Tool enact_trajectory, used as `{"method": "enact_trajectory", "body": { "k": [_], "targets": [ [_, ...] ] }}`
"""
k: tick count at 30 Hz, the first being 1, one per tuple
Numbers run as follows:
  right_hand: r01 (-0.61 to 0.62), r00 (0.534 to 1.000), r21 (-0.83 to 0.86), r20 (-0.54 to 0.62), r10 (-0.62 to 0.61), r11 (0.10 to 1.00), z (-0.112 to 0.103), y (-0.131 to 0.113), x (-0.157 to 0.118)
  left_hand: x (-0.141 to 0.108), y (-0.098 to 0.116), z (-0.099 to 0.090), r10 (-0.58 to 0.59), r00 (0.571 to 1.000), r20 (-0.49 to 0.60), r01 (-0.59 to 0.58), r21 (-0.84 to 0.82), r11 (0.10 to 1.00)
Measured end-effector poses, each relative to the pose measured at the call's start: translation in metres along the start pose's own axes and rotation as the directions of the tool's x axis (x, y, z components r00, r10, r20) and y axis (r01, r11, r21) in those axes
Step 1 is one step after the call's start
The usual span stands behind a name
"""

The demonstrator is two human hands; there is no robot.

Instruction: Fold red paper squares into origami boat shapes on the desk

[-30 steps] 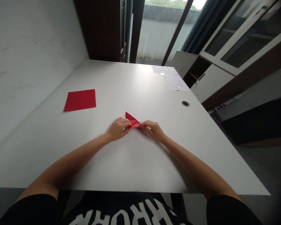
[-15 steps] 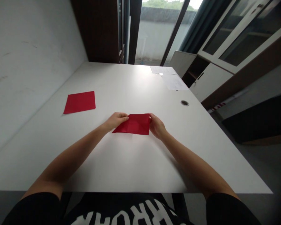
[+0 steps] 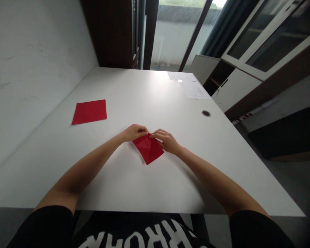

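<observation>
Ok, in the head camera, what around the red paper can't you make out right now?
Head view, upper corner of the folded red paper: hidden by the left hand and right hand, so its edges and any grip are unseen.
Head view, creases on that paper: too faint to trace.
Head view, the white sheets farther off: any print is too small to read.

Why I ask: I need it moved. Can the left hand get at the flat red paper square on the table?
Probably yes. The left hand is at the folded red paper, and the flat square lies to its left on the white table, nothing between them, though it must let go first.
</observation>
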State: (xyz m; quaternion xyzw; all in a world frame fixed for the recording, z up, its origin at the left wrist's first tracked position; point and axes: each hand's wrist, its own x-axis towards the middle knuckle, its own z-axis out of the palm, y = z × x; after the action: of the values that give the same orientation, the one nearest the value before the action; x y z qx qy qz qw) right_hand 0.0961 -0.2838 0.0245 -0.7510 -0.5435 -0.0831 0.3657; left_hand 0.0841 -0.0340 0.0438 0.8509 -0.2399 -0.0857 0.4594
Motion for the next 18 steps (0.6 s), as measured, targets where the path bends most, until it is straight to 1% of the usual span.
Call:
{"method": "enact_trajectory", "body": {
  "k": [3,5,8,10,15,18],
  "targets": [
    [0.029,1.0,-0.064,-0.003,-0.029,0.998,0.003,0.011,0.0,0.006,-0.008,-0.006,0.001,1.0,-0.011,0.0,0.03,1.0],
    [0.014,1.0,-0.102,-0.017,-0.016,0.995,0.005,0.019,-0.002,0.009,-0.017,-0.01,-0.022,0.999,-0.041,0.023,0.027,0.999],
    [-0.036,0.999,-0.138,-0.027,0.032,0.99,0.008,0.029,-0.005,0.012,-0.032,-0.015,-0.07,0.986,-0.149,0.071,0.001,0.997],
    [-0.061,0.998,-0.145,-0.019,0.059,0.987,0.01,0.035,-0.009,0.012,-0.041,-0.017,-0.092,0.974,-0.208,0.098,0.017,0.995],
    [-0.109,0.994,-0.146,0.006,0.111,0.983,0.013,0.039,-0.014,0.012,-0.058,-0.016,-0.106,0.961,-0.256,0.136,0.103,0.985],
    [-0.148,0.988,-0.159,0.011,0.151,0.976,0.012,0.037,-0.015,0.012,-0.066,-0.016,-0.109,0.939,-0.325,0.154,0.116,0.981]
  ]
}}
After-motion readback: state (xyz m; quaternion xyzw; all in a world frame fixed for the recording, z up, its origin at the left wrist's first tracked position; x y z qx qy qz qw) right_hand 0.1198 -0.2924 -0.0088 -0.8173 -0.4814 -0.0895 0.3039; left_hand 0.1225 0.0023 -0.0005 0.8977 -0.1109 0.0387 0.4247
